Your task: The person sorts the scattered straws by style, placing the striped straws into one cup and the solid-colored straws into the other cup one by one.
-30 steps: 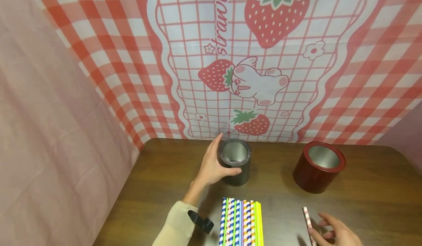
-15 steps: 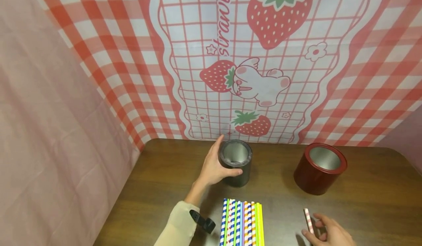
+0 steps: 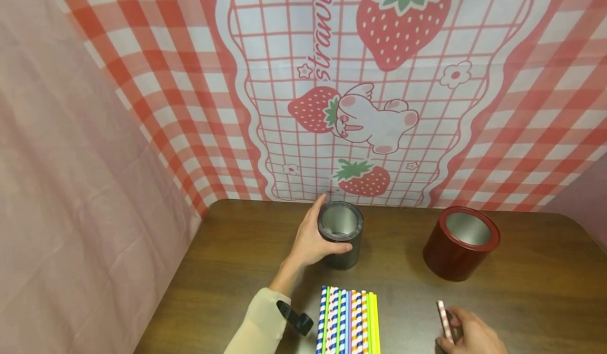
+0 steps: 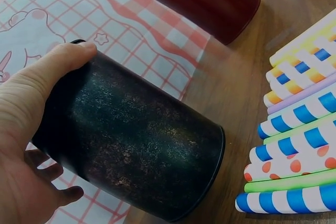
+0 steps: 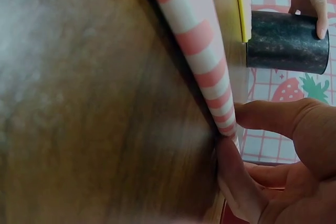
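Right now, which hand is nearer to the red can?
Right. The right hand is on the near side of the red can; the left hand is farther off to its left, touching the dark can.

Note left hand (image 4: pixel 21 111) cut off at left wrist view's left edge. Note straw row (image 3: pixel 347 322) cut off at head view's lower edge. Note pink-striped straw (image 3: pixel 443 316) partly hidden by right hand (image 3: pixel 474 334).

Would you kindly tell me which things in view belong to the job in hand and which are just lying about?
Apparently in the job:
dark can, held by the left hand
pink-striped straw, pinched by the right hand

Not held, perhaps just lying about:
row of straws
red can
strawberry-print cloth
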Demonstrator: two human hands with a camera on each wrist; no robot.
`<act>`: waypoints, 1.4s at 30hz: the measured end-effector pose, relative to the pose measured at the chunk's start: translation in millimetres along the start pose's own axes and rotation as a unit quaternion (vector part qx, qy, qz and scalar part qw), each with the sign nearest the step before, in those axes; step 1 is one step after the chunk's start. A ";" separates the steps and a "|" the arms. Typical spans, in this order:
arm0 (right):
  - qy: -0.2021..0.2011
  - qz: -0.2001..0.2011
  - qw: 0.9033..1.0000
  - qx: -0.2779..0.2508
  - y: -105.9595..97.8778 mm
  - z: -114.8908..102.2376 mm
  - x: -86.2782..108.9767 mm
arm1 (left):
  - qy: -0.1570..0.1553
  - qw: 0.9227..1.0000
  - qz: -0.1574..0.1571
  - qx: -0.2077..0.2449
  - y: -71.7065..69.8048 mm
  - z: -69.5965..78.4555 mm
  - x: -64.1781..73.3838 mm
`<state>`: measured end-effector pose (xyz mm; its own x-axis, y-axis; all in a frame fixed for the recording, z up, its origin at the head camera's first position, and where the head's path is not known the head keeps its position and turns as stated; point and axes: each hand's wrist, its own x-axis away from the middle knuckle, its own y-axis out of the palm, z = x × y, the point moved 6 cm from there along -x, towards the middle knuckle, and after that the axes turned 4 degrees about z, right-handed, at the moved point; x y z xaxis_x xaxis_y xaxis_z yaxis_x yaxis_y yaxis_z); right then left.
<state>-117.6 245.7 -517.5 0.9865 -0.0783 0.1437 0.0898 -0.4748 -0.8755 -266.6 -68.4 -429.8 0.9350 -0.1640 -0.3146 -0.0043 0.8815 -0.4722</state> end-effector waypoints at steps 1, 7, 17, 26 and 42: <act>0.001 0.003 1.000 0.002 -0.7 -0.4 -0.3 | 0.000 1.000 0.000 0.000 0.2 0.1 -0.2; 0.004 0.000 1.000 0.002 -1.2 -1.8 -0.4 | 0.002 1.000 -0.001 0.000 1.9 0.7 -0.2; -0.003 0.016 1.000 -0.002 -3.9 -6.8 1.4 | -0.030 0.999 -0.013 -0.009 3.4 -2.4 -0.4; 0.023 -0.001 0.999 -0.025 0.4 -2.1 -1.6 | -0.023 1.000 -0.015 -0.003 4.2 -4.4 -1.9; -0.071 0.137 0.984 -0.084 -38.7 -53.1 8.8 | -0.018 1.000 -0.014 -0.002 4.7 -4.1 -1.2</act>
<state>-119.7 216.9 -457.8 0.9808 -0.1063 -0.1637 -0.1947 -0.5920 -0.7821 -269.2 -65.8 -435.0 0.9472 -0.1723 -0.2704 0.0213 0.8753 -0.4831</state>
